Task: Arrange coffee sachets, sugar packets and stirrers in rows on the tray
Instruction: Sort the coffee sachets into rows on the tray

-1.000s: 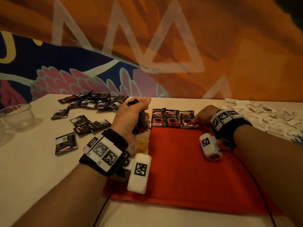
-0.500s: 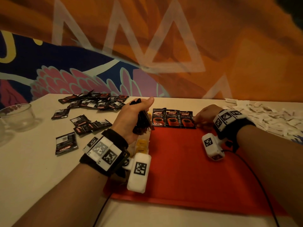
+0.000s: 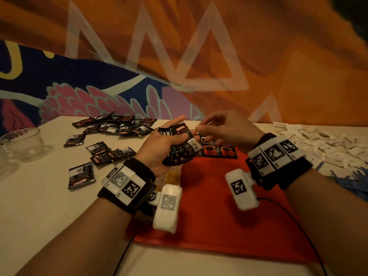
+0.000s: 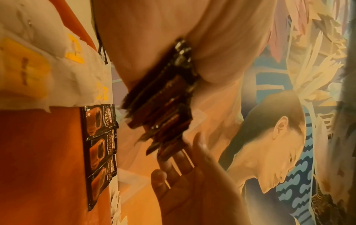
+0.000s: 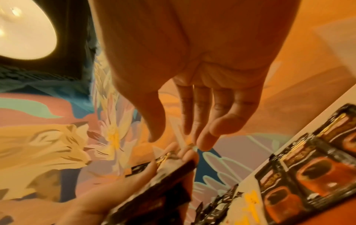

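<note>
Coffee sachets are what I'm working: three lie in a row [image 3: 218, 149] along the far edge of the red tray [image 3: 229, 216], and a fanned bundle [image 3: 180, 147] sits clenched in my left hand [image 3: 159, 148] above the tray's far left corner; a second ago my right hand [image 3: 225, 126] was down at the row's right end, now it has lifted off and hangs released, fingers loose, just beside the bundle's top sachet; I read that as the third placed and a fourth about to be drawn; whether fingertips already touch it I cannot tell, blur hides it; my hands cover part of the row; loose sachets [image 3: 111, 126] litter the counter [image 3: 39, 206] left, sugar packets [image 3: 328, 144] right, blue stirrers [image 3: 356, 182] cut off at the edge.
</note>
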{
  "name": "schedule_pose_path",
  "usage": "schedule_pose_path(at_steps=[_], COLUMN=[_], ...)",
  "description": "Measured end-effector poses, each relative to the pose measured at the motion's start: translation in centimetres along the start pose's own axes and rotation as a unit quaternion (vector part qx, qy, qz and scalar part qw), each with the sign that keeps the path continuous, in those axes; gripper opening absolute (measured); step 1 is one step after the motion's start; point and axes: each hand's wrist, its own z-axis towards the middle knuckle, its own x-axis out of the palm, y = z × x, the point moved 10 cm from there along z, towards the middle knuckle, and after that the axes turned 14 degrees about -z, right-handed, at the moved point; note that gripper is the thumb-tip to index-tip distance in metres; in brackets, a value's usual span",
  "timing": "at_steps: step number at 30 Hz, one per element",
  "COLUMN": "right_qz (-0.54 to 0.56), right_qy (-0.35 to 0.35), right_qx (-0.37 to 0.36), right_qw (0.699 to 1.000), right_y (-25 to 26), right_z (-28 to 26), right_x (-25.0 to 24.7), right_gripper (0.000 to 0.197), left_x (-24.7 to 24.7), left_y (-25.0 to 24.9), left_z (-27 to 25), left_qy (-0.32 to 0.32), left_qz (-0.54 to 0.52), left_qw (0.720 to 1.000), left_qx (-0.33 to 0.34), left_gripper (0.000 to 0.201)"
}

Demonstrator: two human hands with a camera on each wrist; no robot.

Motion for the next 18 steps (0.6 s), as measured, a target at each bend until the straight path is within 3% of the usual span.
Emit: schedule_pose_path(at_steps=[4, 7, 11, 14, 16, 18], right_qz=[0.012, 0.05, 0.11, 0.048, -0.025, -0.082], right_qy=[0.008, 0.013, -0.002, -0.079, -0.146, -0.19], right_qx=[-0.013, -0.003, 0.008, 0.002, -0.024, -0.069], right_qw=[1.0, 0.999, 0.994, 0.996, 0.989, 0.976], right_y=[0.7, 0.1, -0.5, -0.5, 0.4, 2.1], right_z=[-0.5, -0.5, -0.6, -0.6, -1.0, -1.9], right_x=[1.1, 1.8, 2.5, 1.1, -0.4, -0.9], right_gripper=[0.033, 0.031, 0.025, 0.024, 0.024, 0.022], left_x=[-0.5, -0.9, -1.5, -2.6, -3.3, -3.0], left_y=[-0.4, -0.4, -1.0, -2.5, -3.2, -2.7], left_z=[-0.2, -0.1, 0.0, 0.0, 0.0, -0.1], left_qy=[-0.017, -0.031, -0.057, -0.116, -0.145, -0.143], left_qz=[0.045, 0.056, 0.107, 0.162, 0.178, 0.15], left_qw=[0.999, 0.998, 0.991, 0.972, 0.962, 0.971], left_qx=[0.014, 0.019, 0.061, 0.128, 0.146, 0.121], left_gripper=[0.041, 0.025, 0.022, 0.005, 0.016, 0.029])
